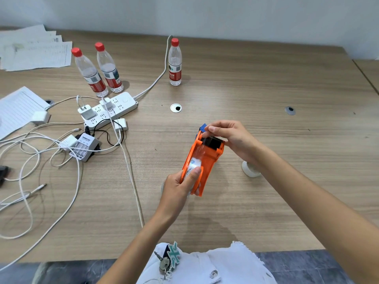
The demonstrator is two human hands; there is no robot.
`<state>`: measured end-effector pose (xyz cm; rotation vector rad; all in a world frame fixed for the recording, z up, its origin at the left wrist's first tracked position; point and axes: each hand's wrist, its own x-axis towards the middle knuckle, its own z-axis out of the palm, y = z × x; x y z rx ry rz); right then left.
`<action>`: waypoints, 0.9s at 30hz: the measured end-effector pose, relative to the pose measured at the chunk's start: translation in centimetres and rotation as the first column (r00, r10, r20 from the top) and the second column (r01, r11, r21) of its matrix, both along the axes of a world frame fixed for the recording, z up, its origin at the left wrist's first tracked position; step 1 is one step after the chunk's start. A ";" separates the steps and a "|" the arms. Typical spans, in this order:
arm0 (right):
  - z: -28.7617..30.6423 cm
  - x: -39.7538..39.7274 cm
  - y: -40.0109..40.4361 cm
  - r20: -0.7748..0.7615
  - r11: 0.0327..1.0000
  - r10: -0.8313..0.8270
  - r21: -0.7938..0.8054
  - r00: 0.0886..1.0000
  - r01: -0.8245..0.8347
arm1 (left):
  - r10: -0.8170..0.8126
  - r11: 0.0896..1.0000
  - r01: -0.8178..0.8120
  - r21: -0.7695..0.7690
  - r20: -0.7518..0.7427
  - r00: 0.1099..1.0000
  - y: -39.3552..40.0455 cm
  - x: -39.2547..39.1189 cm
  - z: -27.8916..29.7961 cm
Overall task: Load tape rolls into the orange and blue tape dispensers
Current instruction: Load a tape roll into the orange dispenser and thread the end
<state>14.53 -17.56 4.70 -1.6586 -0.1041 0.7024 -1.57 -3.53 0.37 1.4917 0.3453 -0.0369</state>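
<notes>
Head view of a wood-grain tabletop (266, 78) with both forearms reaching in from the lower edge. The left hand (180, 185) grips the near end of an orange plastic handheld tape dispenser (205, 158), fingers curled around its side and the thumb pressed flat on the white-labelled roll of clear tape (192, 166) seated inside it. The dispenser is held tilted, its black cutter end pointing away from the person. The right hand (227, 136) arches over that far end, wrist bent, thumb and fingers pressed together at the cutter; a sheet of clear tape runs from the roll toward them, but whether the fingertips actually pinch the tape end cannot be told. A small blue plastic piece (203, 127) shows just behind the right fingers, mostly hidden, so its shape cannot be made out. A white tape roll (250, 169) lies on the table to the right, partly covered by the right forearm. Farther left are a white power strip (110, 109) with plugged chargers, tangled white cables (41, 160), three red-capped clear water bottles (175, 62), and papers cut off by the left edge.
</notes>
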 end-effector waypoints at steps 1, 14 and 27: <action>-0.1 -0.1 0.1 0.006 1.000 -0.029 0.010 1.000 0.028 | 0.000 1.000 0.000 0.012 0.002 1.000 0.0 0.0 0.0; -1.4 0.1 1.1 0.219 0.959 -0.224 -0.126 0.950 0.255 | 0.021 0.999 -0.022 0.028 0.043 0.999 -0.2 0.1 -0.2; -0.9 0.6 0.7 0.078 0.965 -0.241 -0.089 0.967 0.248 | -0.014 1.000 0.014 0.003 0.075 0.997 -0.2 -0.3 -0.2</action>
